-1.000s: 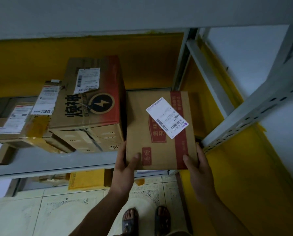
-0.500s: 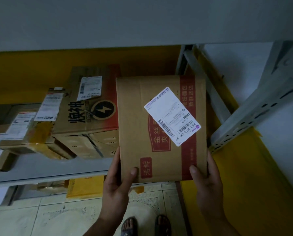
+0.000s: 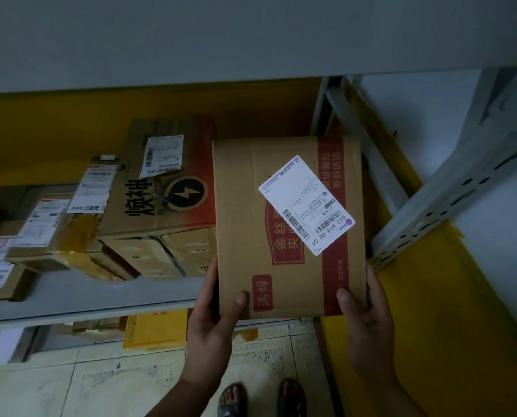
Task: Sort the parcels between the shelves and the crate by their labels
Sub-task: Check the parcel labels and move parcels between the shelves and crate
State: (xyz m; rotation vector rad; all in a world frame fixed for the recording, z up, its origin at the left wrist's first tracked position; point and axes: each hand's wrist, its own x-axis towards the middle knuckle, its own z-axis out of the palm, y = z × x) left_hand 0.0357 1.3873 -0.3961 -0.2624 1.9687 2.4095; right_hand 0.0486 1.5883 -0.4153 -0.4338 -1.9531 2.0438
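Observation:
A brown cardboard parcel (image 3: 251, 236) with red printing and a slanted white label (image 3: 307, 204) is lifted in front of the shelf's right end. My left hand (image 3: 212, 320) grips its near left corner with the thumb on top. My right hand (image 3: 365, 320) grips the near right corner the same way. On the grey shelf (image 3: 70, 296) to the left stands a box with a lightning-bolt logo (image 3: 167, 188), beside several smaller labelled parcels (image 3: 55, 236). No crate is in view.
A grey upper shelf board (image 3: 251, 40) runs overhead. A perforated metal upright (image 3: 431, 206) slants at the right before a yellow wall (image 3: 449, 296). A yellow padded envelope (image 3: 155, 329) lies under the shelf. My sandalled feet (image 3: 260, 398) stand on tiled floor.
The parcel was resting on the shelf beside the lightning-bolt box a second ago; both hands have drawn it out and raised it toward me, and it now looks larger.

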